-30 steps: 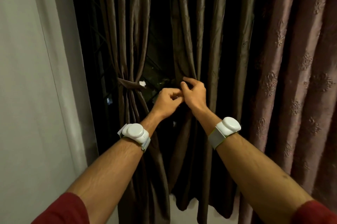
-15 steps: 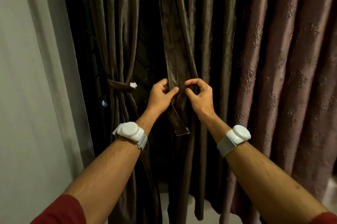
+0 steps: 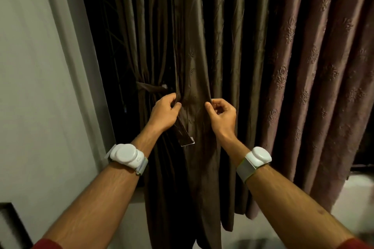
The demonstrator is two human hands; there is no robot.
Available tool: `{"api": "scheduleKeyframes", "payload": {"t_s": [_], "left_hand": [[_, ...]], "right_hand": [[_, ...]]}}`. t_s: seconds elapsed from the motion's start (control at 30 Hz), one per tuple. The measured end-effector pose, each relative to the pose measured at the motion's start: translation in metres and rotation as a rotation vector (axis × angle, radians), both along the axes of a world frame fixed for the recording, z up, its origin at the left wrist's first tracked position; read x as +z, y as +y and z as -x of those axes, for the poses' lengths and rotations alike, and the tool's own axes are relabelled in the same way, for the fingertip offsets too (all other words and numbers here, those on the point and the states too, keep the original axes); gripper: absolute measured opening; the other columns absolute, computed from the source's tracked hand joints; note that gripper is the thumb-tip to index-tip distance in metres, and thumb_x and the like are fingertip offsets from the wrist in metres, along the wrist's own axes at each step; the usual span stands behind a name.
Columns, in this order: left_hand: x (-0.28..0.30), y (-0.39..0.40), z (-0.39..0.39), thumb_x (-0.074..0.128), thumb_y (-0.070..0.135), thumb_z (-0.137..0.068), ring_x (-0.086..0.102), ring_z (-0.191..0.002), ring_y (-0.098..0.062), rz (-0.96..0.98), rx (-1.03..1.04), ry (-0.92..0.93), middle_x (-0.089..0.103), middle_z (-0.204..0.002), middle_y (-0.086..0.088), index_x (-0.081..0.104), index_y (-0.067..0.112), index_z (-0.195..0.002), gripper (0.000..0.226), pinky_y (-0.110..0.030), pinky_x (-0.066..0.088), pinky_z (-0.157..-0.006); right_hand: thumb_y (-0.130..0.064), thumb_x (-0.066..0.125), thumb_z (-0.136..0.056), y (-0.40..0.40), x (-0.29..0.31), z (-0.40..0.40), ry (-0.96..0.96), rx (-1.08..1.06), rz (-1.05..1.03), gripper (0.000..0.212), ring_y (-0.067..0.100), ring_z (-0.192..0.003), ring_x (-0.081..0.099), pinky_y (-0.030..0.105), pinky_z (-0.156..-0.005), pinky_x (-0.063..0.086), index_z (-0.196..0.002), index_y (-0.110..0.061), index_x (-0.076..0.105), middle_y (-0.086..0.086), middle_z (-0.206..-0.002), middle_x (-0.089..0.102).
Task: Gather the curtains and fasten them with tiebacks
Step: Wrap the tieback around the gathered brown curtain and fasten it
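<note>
A dark brown satin curtain (image 3: 194, 56) hangs in folds in the middle of the view. My left hand (image 3: 165, 112) pinches its left fold, and a brown tieback strip (image 3: 184, 133) with a white end hangs down from under that hand. My right hand (image 3: 221, 112) pinches the curtain's right fold at the same height, a short gap away. Further left, a narrower bunch of the same curtain (image 3: 141, 50) is cinched by a fastened tieback (image 3: 151, 88) with a white tab.
A mauve patterned curtain (image 3: 303, 76) hangs to the right, reaching toward the pale floor (image 3: 354, 198). A grey wall (image 3: 40, 86) stands on the left, with a dark window gap (image 3: 97, 26) beside it. A dark object (image 3: 10, 226) sits at the bottom left corner.
My hands have moved apart from touching each other, each now pinching a separate fold. The tieback strip has dropped loose below my left hand. The view has shifted closer.
</note>
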State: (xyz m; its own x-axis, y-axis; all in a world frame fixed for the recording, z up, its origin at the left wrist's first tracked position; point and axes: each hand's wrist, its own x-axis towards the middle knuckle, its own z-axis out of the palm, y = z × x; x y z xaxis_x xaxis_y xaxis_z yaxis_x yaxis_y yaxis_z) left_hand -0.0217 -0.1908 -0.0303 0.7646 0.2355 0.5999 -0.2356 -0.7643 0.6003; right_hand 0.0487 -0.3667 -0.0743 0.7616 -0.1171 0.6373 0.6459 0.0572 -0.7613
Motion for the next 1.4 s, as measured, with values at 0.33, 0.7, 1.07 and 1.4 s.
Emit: {"api": "scheduleKeyframes", "payload": {"t_s": [0.33, 0.7, 1.07, 1.4], "left_hand": [[0.0, -0.017, 0.009, 0.051, 0.002, -0.106, 0.077, -0.097, -0.022, 0.45, -0.263, 0.043, 0.079, -0.099, 0.001, 0.071, 0.027, -0.106, 0.032, -0.04, 0.064, -0.082], [-0.011, -0.031, 0.005, 0.052, 0.033, -0.108, 0.066, -0.106, -0.028, -0.077, 0.21, -0.031, 0.056, -0.124, -0.005, 0.063, 0.01, -0.135, 0.036, -0.034, 0.05, -0.083], [-0.013, -0.033, 0.001, 0.056, 0.033, -0.106, 0.06, -0.093, -0.017, -0.1, 0.302, -0.085, 0.056, -0.104, 0.001, 0.07, 0.016, -0.119, 0.026, -0.032, 0.041, -0.074], [-0.011, -0.04, 0.006, 0.048, 0.024, -0.109, 0.068, -0.055, -0.014, 0.217, -0.083, 0.031, 0.071, -0.072, 0.005, 0.067, 0.028, -0.092, 0.025, -0.048, 0.06, -0.058]], "right_hand": [[-0.032, 0.077, -0.092, 0.007, 0.003, 0.02, -0.042, 0.069, 0.11, 0.04, 0.008, -0.108, 0.069, 0.031, -0.096, 0.058, -0.129, -0.022, 0.066, -0.004, -0.118, 0.073], [-0.012, 0.076, -0.087, -0.001, 0.004, 0.021, -0.15, 0.069, 0.079, 0.016, 0.004, -0.065, 0.063, 0.024, -0.062, 0.054, -0.096, -0.023, 0.069, -0.009, -0.075, 0.066], [-0.012, 0.075, -0.089, -0.007, 0.001, 0.02, -0.171, 0.11, 0.13, 0.015, 0.009, -0.073, 0.066, 0.023, -0.064, 0.057, -0.099, -0.023, 0.07, -0.005, -0.084, 0.069], [-0.014, 0.075, -0.09, 0.003, -0.002, 0.024, -0.176, 0.082, 0.131, 0.016, 0.011, -0.069, 0.067, 0.027, -0.064, 0.059, -0.105, -0.02, 0.077, -0.007, -0.081, 0.071]]}}
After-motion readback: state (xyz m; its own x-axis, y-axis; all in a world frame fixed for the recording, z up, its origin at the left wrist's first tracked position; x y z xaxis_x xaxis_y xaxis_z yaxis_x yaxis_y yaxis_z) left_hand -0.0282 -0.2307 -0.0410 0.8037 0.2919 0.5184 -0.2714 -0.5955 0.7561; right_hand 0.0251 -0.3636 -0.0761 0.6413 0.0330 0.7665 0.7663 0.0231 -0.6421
